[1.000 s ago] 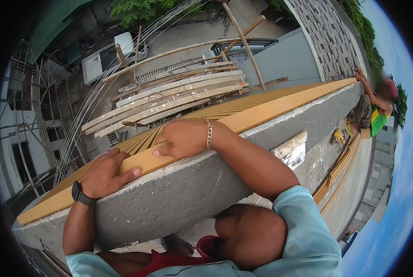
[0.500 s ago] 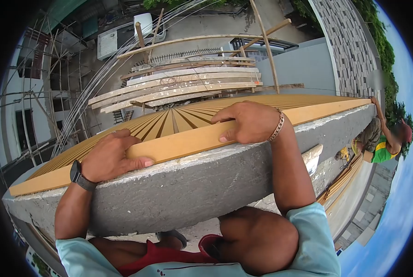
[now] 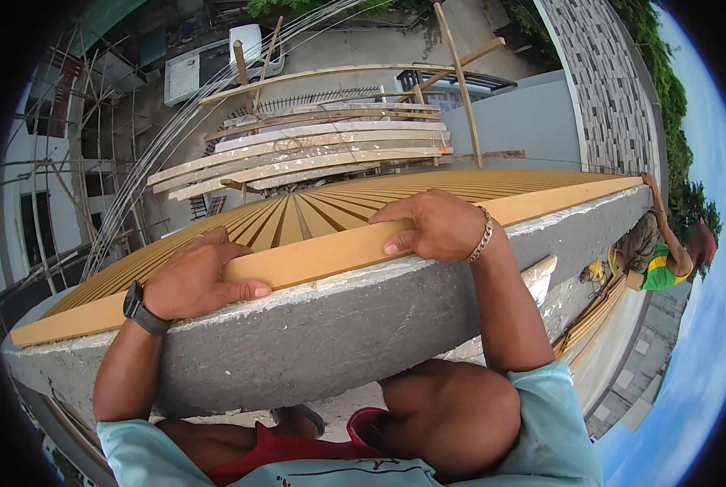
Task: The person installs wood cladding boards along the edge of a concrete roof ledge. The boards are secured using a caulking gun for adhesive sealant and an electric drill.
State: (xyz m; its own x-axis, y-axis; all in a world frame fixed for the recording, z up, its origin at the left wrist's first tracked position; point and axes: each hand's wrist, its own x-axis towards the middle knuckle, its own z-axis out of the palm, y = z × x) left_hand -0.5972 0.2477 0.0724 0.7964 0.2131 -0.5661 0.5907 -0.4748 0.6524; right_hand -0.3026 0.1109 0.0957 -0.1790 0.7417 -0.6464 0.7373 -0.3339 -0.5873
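Tan board (image 3: 322,252) lies along the top of the grey parapet (image 3: 314,357). Left hand (image 3: 183,280) and right hand (image 3: 440,227) each pinch it, thumbs nearside, fingers over its slatted side. A co-worker (image 3: 663,264) is at the parapet's far end. Judged fairly light, whippy lengthwise; best gripped by both edges, hands spaced.

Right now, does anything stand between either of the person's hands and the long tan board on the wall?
Nothing visible does. The left hand and right hand touch the board directly, thumbs on its near side. The grey wall lies along its near edge, and the co-worker's hand is off at its far end.
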